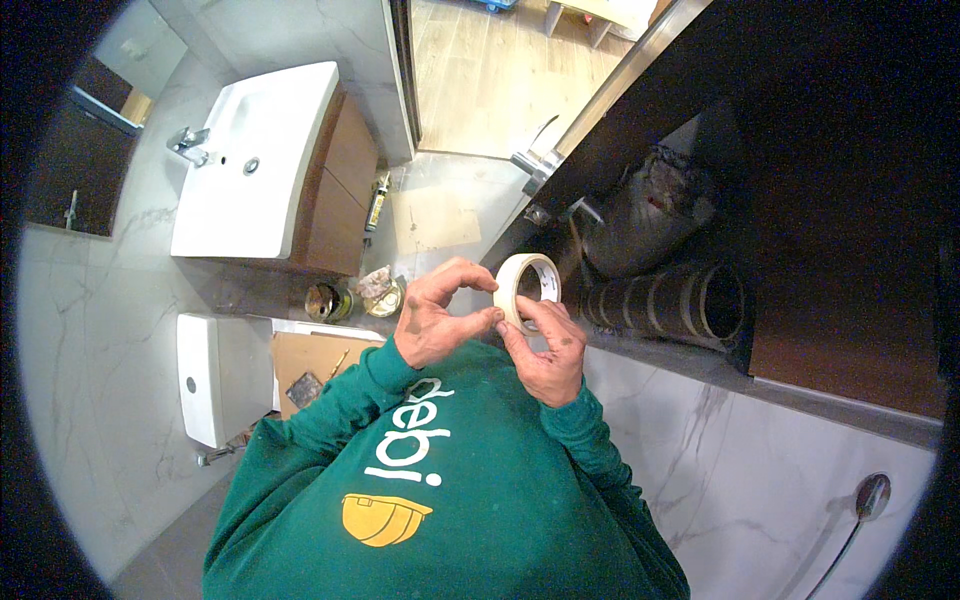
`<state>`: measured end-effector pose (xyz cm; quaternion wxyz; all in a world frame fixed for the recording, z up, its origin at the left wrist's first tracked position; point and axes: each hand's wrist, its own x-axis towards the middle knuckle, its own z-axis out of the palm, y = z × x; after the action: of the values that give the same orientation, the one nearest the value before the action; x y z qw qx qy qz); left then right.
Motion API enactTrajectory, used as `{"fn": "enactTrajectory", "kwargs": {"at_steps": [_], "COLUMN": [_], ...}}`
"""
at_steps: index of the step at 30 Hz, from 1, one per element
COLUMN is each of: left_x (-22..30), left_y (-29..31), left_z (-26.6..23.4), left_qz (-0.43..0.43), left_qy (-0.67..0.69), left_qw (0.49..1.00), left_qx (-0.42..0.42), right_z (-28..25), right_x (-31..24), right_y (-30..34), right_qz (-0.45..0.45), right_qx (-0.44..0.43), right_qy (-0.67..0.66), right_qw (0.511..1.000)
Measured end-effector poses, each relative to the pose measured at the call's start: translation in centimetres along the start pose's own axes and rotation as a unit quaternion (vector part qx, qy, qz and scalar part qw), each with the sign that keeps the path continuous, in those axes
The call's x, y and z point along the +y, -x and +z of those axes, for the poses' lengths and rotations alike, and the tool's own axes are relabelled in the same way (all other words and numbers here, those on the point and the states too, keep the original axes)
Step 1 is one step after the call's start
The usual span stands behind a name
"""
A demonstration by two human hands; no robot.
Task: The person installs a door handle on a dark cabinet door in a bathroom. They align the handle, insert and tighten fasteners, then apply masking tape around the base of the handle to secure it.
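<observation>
Closest to me is the wearer's green sweatshirt [420, 460], soft knitted cloth with a flat yellow helmet print. Just beyond the chest, held up clear of any surface, is the roll of tape [508, 295], a smooth cream ring with a broad outer band and a round hollow core. It stands on edge, tilted, its opening turned up and toward the wearer's right; being round, it has no real long axis, though its widest visible span runs outward from the chest. The right hand [550, 355] has its grip closed on the ring, fingers in the hollow and thumb against the near rim. The left hand [435, 315], darkly smudged, curves thumb and forefinger to the outer band, tips apart; whether that grip presses on it, I cannot tell. To the left lies a flat, dull brown cardboard sheet [310, 360], a dark squarish piece [303, 390] near its lower left corner. Beside it is a glossy white cistern [212, 380]. Farther off, on the floor, sit an open metal can [322, 302], dark inside, and a crumpled pale lump [376, 282] by a second round can [388, 302]. Beyond is a glazed basin [265, 120] over a brown wood-look cabinet, a chrome tap [188, 145] at its left edge; past the doorway spreads pale plank flooring [500, 90].
</observation>
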<state>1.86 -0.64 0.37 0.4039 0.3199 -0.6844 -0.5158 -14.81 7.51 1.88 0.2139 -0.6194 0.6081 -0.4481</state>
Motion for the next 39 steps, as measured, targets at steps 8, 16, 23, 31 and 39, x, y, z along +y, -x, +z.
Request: {"fn": "enactTrajectory", "kwargs": {"at_steps": [8,16,23,31,39], "left_x": [-1.0,-2.1,-1.3,-2.4,-4.6], "left_y": [0.3,0.6,0.3,0.9,2.9], "left_z": [1.5,2.1,1.6,2.7,4.7], "left_qz": [-0.112,-0.112,-0.063,-0.065,-0.100], "left_qy": [0.088,0.079,-0.093,-0.114,0.044], "left_qw": [0.990,0.991,0.993,0.989,0.994], "left_qx": [0.000,0.002,-0.030,-0.069,-0.020], "right_z": [0.6,0.2,-0.2,-0.2,0.1], "right_x": [1.6,2.3,2.3,3.3,3.8], "right_y": [1.1,1.8,2.2,2.8,2.4], "right_qz": [0.025,0.056,0.007,-0.065,0.198], "right_qx": [0.035,0.033,0.012,-0.027,-0.041], "right_qy": [-0.004,-0.011,0.025,0.081,-0.052], "right_qw": [0.999,0.998,1.000,0.994,0.978]}}
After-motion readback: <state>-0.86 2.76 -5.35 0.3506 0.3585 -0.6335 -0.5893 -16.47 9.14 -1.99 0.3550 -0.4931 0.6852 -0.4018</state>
